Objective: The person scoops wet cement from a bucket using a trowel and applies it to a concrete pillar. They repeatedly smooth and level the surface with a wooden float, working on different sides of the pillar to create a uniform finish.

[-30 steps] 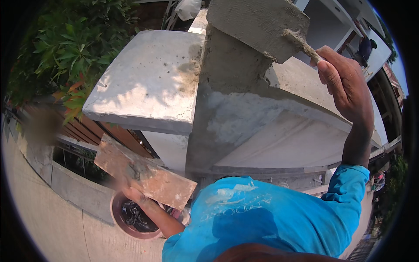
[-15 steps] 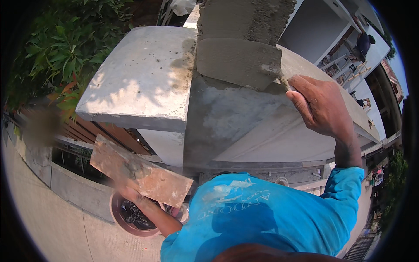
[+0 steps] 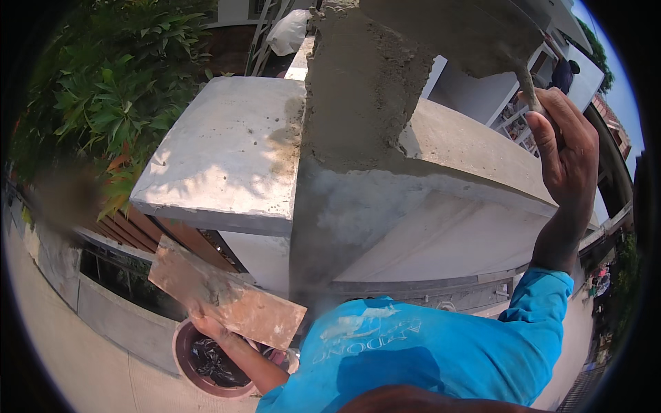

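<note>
Against the rough grey plaster of the pillar [image 3: 358, 103], a plastering trowel [image 3: 461, 34] is pressed flat, its handle gripped in the clenched right hand [image 3: 568, 148] raised at the upper right. Lower left, a mortar-smeared wooden board [image 3: 224, 292] is grasped from beneath by the left hand [image 3: 206, 323], above a round reddish bucket [image 3: 210, 361] beside the low wall [image 3: 103, 310]

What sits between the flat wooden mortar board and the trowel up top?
In the head view, the grey plastered pillar stands between the wooden mortar board and the mortar-coated trowel.
</note>
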The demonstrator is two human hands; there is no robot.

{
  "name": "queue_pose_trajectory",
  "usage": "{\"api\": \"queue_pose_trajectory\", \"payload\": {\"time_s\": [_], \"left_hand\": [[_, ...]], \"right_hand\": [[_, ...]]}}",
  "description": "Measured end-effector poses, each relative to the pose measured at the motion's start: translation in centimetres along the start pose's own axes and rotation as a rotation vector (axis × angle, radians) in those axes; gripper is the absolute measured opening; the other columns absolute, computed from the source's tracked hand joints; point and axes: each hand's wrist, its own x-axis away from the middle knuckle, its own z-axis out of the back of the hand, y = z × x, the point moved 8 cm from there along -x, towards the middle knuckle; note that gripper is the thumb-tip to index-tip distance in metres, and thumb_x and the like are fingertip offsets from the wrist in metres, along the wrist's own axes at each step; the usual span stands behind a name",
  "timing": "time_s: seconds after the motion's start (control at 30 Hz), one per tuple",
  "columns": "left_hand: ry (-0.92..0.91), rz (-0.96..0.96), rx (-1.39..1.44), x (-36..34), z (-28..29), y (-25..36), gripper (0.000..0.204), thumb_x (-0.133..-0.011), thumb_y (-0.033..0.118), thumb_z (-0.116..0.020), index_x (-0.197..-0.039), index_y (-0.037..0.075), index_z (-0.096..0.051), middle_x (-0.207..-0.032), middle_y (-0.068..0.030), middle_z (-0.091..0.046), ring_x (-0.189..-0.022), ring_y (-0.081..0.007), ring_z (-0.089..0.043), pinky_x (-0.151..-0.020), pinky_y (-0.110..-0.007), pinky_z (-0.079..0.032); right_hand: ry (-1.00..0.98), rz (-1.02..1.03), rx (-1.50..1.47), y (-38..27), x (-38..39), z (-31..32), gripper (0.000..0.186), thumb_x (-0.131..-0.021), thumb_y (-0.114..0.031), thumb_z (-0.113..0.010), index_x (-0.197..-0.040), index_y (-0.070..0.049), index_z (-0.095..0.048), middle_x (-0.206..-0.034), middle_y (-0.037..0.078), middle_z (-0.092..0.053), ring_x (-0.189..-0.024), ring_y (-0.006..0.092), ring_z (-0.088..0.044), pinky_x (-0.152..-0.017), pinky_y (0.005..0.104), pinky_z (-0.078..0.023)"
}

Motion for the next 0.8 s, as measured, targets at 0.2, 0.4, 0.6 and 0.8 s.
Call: {"api": "queue_pose_trajectory", "payload": {"time_s": [0.2,0.4,0.6,0.8], "left_hand": [[0.023,-0.033,-0.096,-0.3,1.9,-0.6,0.045,-0.1,0.022,-0.052,-0.131,-0.011,-0.055,-0.129,-0.019,-0.06,-0.116,-0.0274,-0.061,-0.104,-0.038,-0.047],[0.027,-0.09,-0.083,0.2,2.7,-0.8,0.046,-0.1,0.023,-0.055,-0.131,-0.01,-0.055,-0.129,-0.0179,-0.061,-0.115,-0.0271,-0.062,-0.101,-0.038,-0.048],[-0.021,-0.019,0.004,0.6,4.0,-2.3,0.045,-0.099,0.023,-0.054,-0.13,-0.01,-0.056,-0.127,-0.0161,-0.062,-0.113,-0.0264,-0.061,-0.101,-0.037,-0.047],[0.081,-0.018,-0.084,0.5,5.3,-2.4,0.042,-0.098,0.022,-0.05,-0.126,-0.008,-0.059,-0.124,-0.0145,-0.061,-0.114,-0.025,-0.058,-0.101,-0.037,-0.046]], "right_hand": [[0.083,0.127,0.34,1.2,-6.8,4.4,0.033,-0.1,-0.033,-0.062,-0.109,-0.001,-0.067,-0.094,0.012,-0.067,-0.075,0.0238,-0.066,-0.063,0.034,-0.05],[-0.133,0.096,0.572,0.7,-13.5,0.8,0.032,-0.1,-0.033,-0.062,-0.112,-0.004,-0.067,-0.1,0.011,-0.067,-0.079,0.0235,-0.067,-0.064,0.0357,-0.051],[-0.223,0.094,0.737,-1.4,-15.8,-0.6,0.032,-0.1,-0.034,-0.061,-0.115,-0.007,-0.067,-0.105,0.01,-0.068,-0.083,0.0233,-0.068,-0.065,0.0374,-0.053],[-0.222,0.092,0.81,-1.4,-16.7,-0.2,0.032,-0.099,-0.035,-0.061,-0.118,-0.01,-0.066,-0.11,0.009,-0.068,-0.086,0.023,-0.068,-0.066,0.0391,-0.054]]}}
